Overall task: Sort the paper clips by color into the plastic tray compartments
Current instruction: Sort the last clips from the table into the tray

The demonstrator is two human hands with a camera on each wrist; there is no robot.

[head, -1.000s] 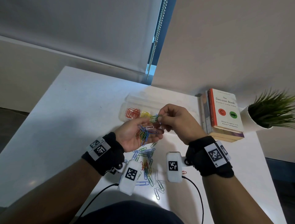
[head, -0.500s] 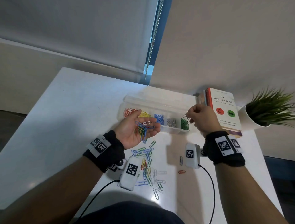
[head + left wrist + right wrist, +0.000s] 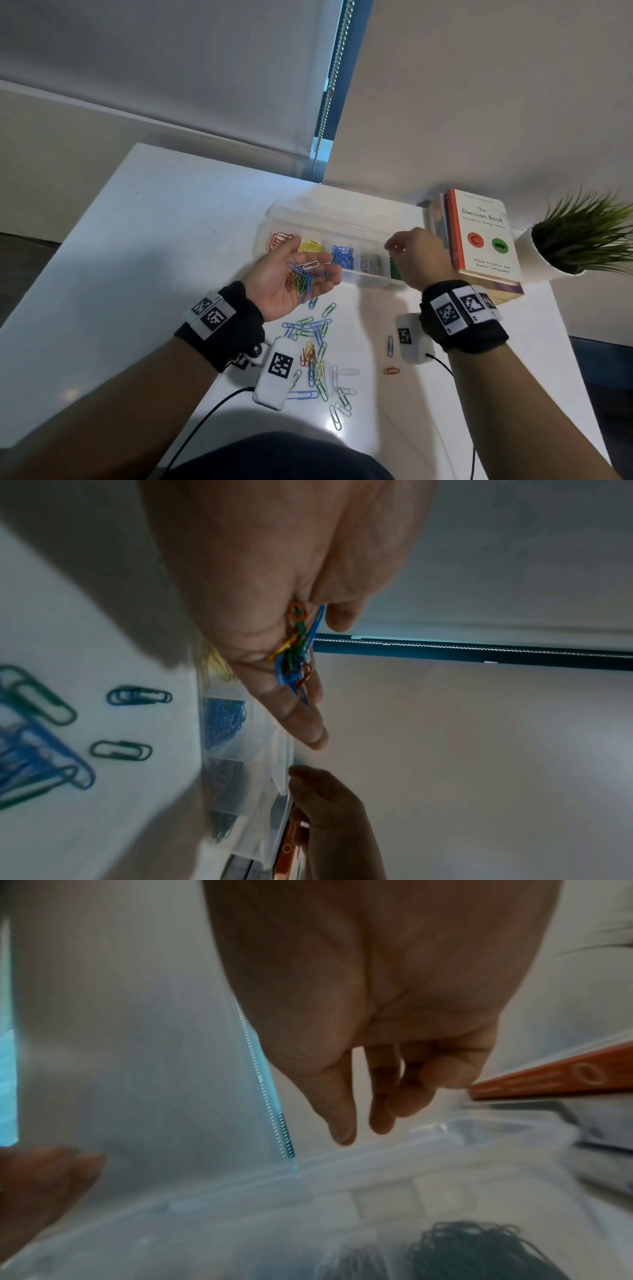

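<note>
**Right grip over green bin, left palm loaded**

Table [image 3: 144, 240]: white, bare room on the left. Tray [image 3: 342, 219] sits toward the far edge, books [image 3: 479, 236] just beside its right end. Bins left to right: red, yellow, blue, silver, green. Left hand [image 3: 287, 284] palm-up just in front of tray, fingers relaxed, cradling mixed clips [image 3: 305, 277]. Right hand [image 3: 418, 257] above green end, fingers loose, holding nothing visible. Loose clips [image 3: 318, 356] near table's front.

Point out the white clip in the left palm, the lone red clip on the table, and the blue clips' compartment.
white clip [image 3: 311, 265]: head view, middle of its loop.
red clip [image 3: 391, 371]: head view, centre of the clip.
blue clips' compartment [image 3: 342, 254]: head view, the blue pile inside.
</note>
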